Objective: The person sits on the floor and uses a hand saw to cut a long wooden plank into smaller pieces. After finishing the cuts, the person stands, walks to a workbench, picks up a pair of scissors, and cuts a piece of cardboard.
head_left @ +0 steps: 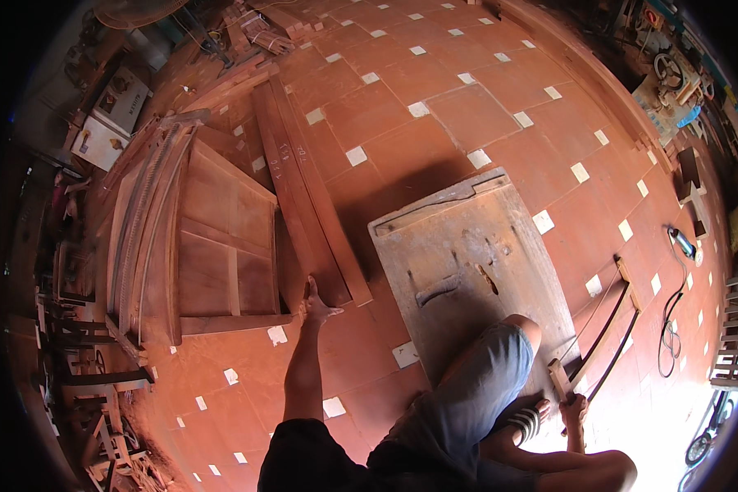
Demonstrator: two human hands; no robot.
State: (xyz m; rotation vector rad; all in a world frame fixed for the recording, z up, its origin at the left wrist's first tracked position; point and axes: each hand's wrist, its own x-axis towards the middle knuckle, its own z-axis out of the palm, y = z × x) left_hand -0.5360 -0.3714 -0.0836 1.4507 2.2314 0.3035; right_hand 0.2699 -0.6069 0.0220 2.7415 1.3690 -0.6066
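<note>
My right hand (pixel 575 407) is closed around the near end of a wooden frame saw (pixel 628 284), which has dark bars and a thin cord or blade along its side. The saw extends beside a worn, low wooden bench (pixel 447 246), on which my bent knee rests. On the left, my left hand (pixel 316 307) has its fingers spread at the near end of long reddish-brown planks (pixel 313 197) with chalk marks. Whether it touches them I cannot tell. Just left of that hand stands a panelled wooden frame (pixel 230 257).
Tiled floor (pixel 418 152) with small white squares surrounds the bench. To the right lie a corded power tool (pixel 682 243) and its loose cable. A long timber (pixel 582 70) runs along the far right, near a cluttered machine (pixel 668 86). Wood pieces (pixel 107 426) crowd the lower left.
</note>
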